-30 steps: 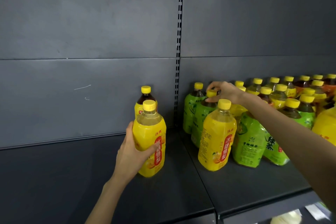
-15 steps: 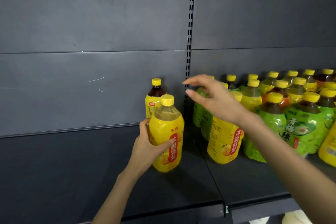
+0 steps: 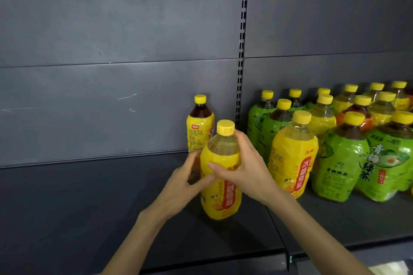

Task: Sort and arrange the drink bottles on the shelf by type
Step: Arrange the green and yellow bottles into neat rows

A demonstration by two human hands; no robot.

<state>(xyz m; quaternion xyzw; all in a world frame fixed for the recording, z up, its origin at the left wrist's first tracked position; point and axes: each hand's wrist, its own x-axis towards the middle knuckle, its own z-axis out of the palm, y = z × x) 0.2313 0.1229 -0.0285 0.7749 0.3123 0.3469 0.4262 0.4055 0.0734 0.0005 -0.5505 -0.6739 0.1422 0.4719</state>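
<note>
Head view: left hand and right hand clasp yellow pear-drink bottle. Keep it upright; group with matching bottle just right of hands.

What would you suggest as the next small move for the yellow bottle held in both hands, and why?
Probably slide the held bottle leftward, clear of the tea bottle behind it. The left hand and right hand both grip it, it stands in front of a different type, and its twin stands in the right bay.
</note>
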